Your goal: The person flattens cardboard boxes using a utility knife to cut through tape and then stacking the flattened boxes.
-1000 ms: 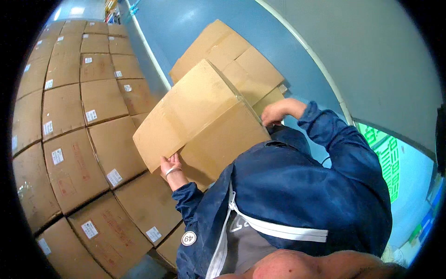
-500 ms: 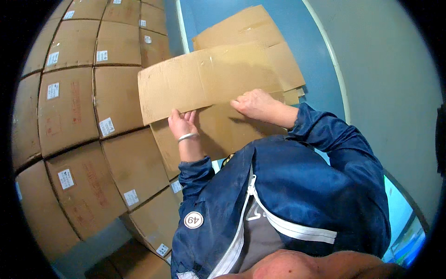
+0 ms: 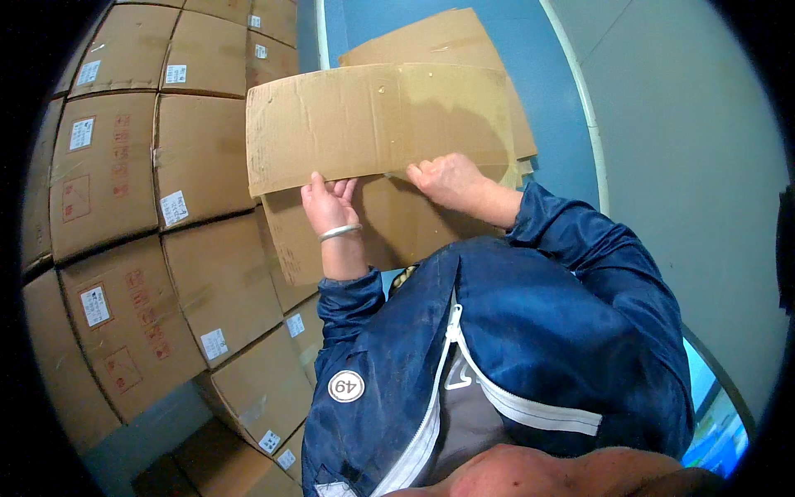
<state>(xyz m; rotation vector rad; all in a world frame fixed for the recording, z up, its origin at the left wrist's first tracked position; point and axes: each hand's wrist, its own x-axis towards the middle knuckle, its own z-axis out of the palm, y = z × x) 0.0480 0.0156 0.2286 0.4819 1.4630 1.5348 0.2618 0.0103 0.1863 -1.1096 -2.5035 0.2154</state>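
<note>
A brown cardboard panel [image 3: 331, 120] is raised in front of me, with a vertical crease near its middle. My left hand [image 3: 329, 205] grips its near edge, thumb on the upper face and fingers underneath. To the right of it, my right hand [image 3: 451, 182] is closed at the same edge, its fingertips pinched. A small pale bit beside those fingertips is too small to make out. Below both hands lies another cardboard layer [image 3: 397, 224], partly in shadow. Whether the two layers are joined is hidden.
More flat cardboard [image 3: 447, 41] lies beyond, on the blue floor [image 3: 555, 108]. Stacked closed cartons [image 3: 99, 182] with white labels fill the left side. A grey wall [image 3: 679, 166] rises on the right, with a white strip [image 3: 580, 91] along its foot.
The raised panel has tilted up, showing more of its face. My right hand has shifted slightly left along the edge, while the left still grips it. The whole view has shifted a little.
</note>
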